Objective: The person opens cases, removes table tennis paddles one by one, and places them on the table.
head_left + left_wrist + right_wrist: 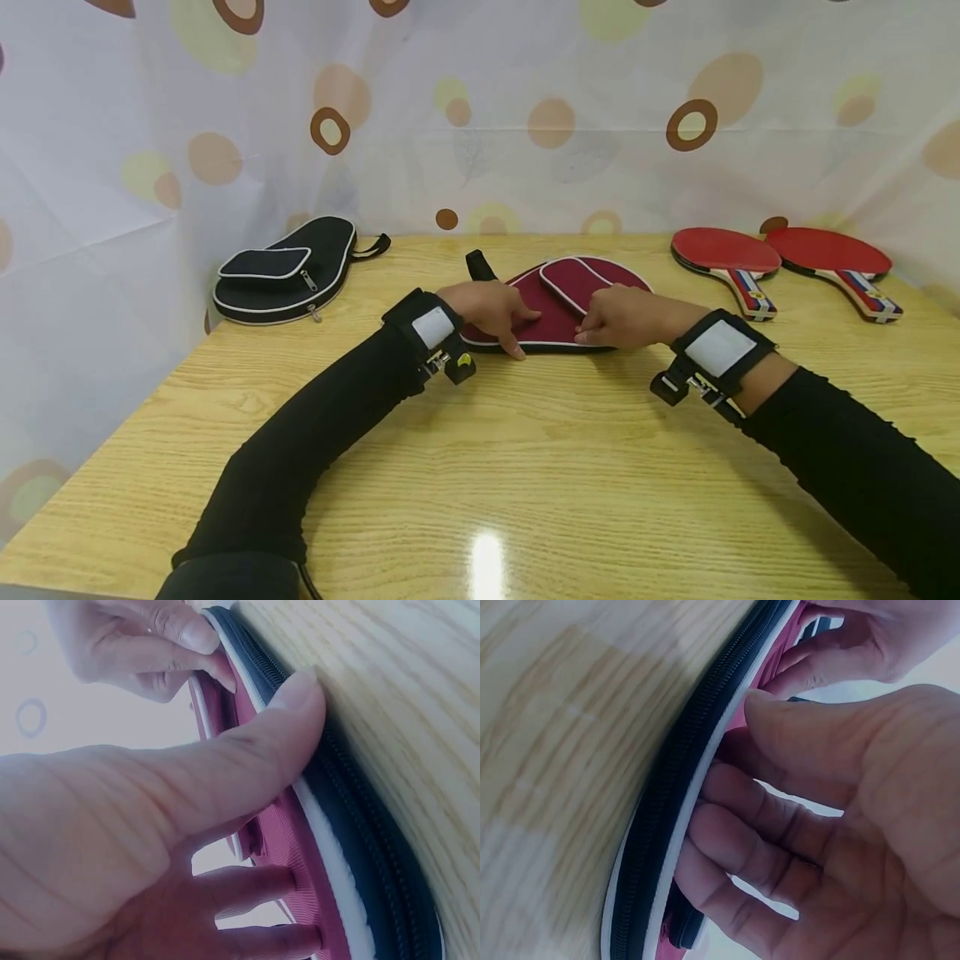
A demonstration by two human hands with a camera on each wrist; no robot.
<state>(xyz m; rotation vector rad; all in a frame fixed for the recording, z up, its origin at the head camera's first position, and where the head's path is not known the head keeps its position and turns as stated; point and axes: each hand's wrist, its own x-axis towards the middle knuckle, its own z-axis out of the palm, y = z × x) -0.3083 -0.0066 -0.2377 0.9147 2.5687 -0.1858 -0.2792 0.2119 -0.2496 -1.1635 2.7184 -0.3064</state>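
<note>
A dark red paddle-shaped zip case (543, 304) with white piping lies on the table, its raised pocket (577, 285) on top. My left hand (491, 308) rests on its left part. The left wrist view shows that thumb (292, 697) over the white-piped edge, beside the black zipper (360, 802), with other fingertips pressing the red cloth. My right hand (618, 317) touches the front right of the case. In the right wrist view its fingers (727, 825) are bent against the cloth near the piping, the thumb close to the index finger; whether they pinch anything is hidden.
A black paddle-shaped case (300, 267) with a front pocket and strap lies at the back left. Two red table tennis paddles (723, 250) (832, 250) lie at the back right, handles toward the front. A patterned cloth (480, 167) hangs behind the wooden table (465, 467).
</note>
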